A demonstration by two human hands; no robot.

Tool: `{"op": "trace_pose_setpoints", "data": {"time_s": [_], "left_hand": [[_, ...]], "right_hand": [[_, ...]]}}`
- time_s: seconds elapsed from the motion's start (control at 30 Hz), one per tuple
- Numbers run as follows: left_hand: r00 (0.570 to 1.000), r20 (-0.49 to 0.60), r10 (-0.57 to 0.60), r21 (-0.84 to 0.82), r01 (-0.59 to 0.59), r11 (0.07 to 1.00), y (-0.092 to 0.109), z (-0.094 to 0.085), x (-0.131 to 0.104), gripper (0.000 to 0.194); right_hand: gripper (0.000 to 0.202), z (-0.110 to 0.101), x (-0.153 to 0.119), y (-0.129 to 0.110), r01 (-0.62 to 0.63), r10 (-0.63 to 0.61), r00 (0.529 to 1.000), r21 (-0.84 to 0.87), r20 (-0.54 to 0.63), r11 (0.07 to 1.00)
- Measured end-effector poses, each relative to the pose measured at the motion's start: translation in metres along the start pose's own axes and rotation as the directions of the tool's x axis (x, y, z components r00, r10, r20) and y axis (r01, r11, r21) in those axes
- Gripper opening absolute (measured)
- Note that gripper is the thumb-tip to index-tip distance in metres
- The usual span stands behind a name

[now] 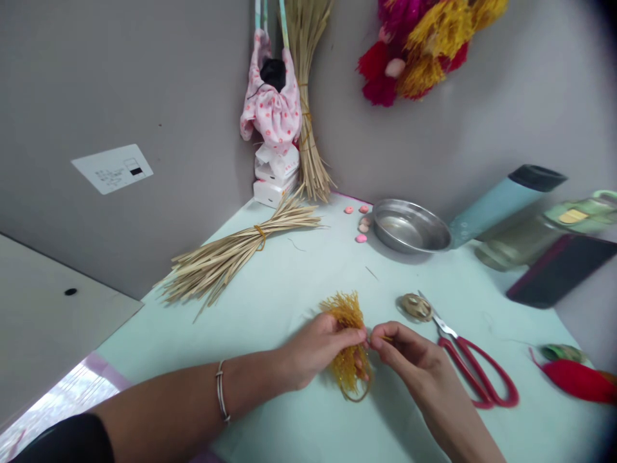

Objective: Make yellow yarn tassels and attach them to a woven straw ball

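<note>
My left hand point(315, 350) is closed around a yellow yarn tassel point(348, 373), whose frayed ends spread above and below the fingers. A loop of yellow cord hangs at its lower end. Just to the right, my right hand point(409, 354) pinches a thin yellow strand beside the tassel, its fingertips almost meeting those of my left hand. Red-handled scissors point(475, 370) lie on the table right of my right hand, their blades by a small tan wound bundle point(416, 307).
A tied straw bundle point(226, 257) lies at the back left. Behind are pink pieces point(361, 238), a metal bowl point(409, 226), a blue bottle point(501, 202), a clear bottle point(525, 241) and a dark device point(562, 270). Red yarn point(578, 381) lies right. Colourful tassels point(429, 48) hang above.
</note>
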State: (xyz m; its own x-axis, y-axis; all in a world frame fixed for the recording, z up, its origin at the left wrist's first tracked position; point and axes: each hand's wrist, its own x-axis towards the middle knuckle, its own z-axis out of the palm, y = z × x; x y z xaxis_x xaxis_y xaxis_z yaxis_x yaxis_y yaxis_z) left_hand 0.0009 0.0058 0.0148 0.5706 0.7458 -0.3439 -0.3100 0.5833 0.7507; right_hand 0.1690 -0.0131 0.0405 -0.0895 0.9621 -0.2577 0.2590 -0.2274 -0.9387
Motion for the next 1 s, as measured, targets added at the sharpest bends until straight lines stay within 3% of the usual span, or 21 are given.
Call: {"op": "trace_pose_setpoints", "data": {"time_s": [0.2,0.37,0.63,1.0], "left_hand": [[1.0,0.009,0.007,-0.004,-0.007,1.0,-0.001,-0.001,0.001,0.029],[0.999,0.033,0.02,0.019,-0.021,1.0,0.001,-0.001,0.0,0.024],[0.999,0.024,0.045,0.061,-0.046,0.997,0.003,0.0,-0.002,0.02],[0.999,0.026,0.024,0.01,-0.024,1.0,0.004,0.001,-0.002,0.029]], "right_hand": [[0.02,-0.002,0.001,0.009,0.039,-0.039,0.999,-0.027,0.016,0.999],[0.022,0.0,-0.001,0.001,0.06,-0.058,0.998,-0.087,0.031,0.994],[0.044,-0.002,-0.004,-0.008,0.029,0.017,0.985,-0.262,0.173,0.965],[0.028,-0.001,-0.002,-0.012,0.041,-0.04,0.999,-0.146,0.011,0.988]]}}
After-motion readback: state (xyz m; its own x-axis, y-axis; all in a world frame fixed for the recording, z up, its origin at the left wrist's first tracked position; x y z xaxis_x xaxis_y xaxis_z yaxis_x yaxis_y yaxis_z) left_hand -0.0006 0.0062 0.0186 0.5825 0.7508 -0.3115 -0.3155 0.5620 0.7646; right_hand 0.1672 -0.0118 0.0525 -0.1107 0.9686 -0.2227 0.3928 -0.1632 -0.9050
